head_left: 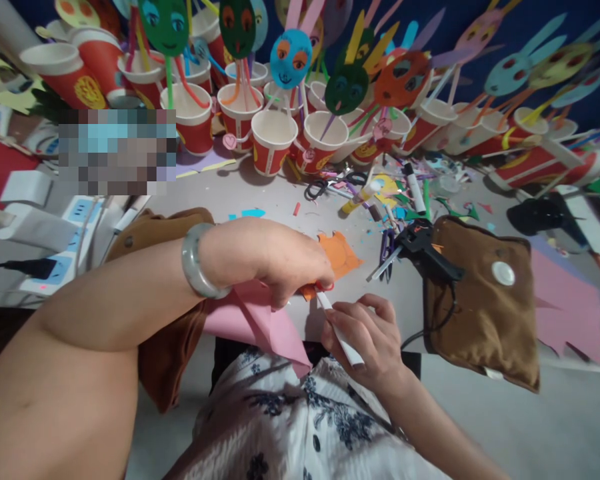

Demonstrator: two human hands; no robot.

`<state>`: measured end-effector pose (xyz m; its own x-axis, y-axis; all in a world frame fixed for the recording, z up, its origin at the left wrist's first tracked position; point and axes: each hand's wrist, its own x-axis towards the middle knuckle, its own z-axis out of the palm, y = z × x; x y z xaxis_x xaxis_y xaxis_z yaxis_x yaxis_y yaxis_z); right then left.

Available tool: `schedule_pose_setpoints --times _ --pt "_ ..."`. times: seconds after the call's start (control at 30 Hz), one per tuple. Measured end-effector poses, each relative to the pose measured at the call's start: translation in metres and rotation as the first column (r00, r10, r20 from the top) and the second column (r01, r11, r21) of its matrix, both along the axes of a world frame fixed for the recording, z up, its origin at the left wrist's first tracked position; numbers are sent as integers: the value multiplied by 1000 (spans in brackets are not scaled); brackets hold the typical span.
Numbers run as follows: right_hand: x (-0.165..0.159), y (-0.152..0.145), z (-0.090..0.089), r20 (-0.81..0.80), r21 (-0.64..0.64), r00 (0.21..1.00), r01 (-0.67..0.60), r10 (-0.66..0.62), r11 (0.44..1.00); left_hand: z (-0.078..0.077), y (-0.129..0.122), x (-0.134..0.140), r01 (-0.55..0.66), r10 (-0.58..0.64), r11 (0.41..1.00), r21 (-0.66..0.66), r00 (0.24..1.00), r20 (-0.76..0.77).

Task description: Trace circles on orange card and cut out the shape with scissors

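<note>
My right hand (pixel 367 333) is closed around a white marker (pixel 345 340), which slants up and to the left. At its upper tip is a red cap (pixel 325 287), where the bent fingers of my left hand (pixel 275 257) are closed; part of that grip is hidden. Orange paper (pixel 341 255) with a jagged cut edge lies on the table just beyond my left fingertips. Below my left hand, a folded pink sheet (pixel 257 323) hangs over the table's front edge.
Red and white paper cups (pixel 274 143) with colourful paper faces line the back. Scissors (pixel 336 185), a glue stick (pixel 363 197) and paper scraps lie in front. To the right are a black glue gun (pixel 425 250) and brown pouch (pixel 480 300); a power strip (pixel 63 247) sits left.
</note>
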<state>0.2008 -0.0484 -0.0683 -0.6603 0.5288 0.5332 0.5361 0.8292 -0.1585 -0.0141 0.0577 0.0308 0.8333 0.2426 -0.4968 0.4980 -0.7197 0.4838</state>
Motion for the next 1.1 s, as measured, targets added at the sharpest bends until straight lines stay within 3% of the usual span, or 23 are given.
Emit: schedule_pose_setpoints --times 0.4,0.53,0.63,0.77,0.93,1.1 --pt "7 -1 6 -83 -13 996 31 -32 999 3 -1 1 37 -35 998 57 999 -38" --pt "13 0 10 -196 -52 969 145 -153 988 2 -1 1 65 -63 995 76 998 -22" --pt "21 4 7 -344 -207 879 271 -329 940 1 -1 1 59 -58 996 67 998 -3" --pt "26 15 2 -388 -509 761 294 -520 809 2 0 1 38 -37 999 39 999 -7" --pt "15 31 10 -337 -681 730 247 -594 690 4 -1 3 26 -24 999 42 999 -39" --pt "6 40 17 -311 -733 748 204 -586 649 6 0 4 27 -26 999 20 999 -41"
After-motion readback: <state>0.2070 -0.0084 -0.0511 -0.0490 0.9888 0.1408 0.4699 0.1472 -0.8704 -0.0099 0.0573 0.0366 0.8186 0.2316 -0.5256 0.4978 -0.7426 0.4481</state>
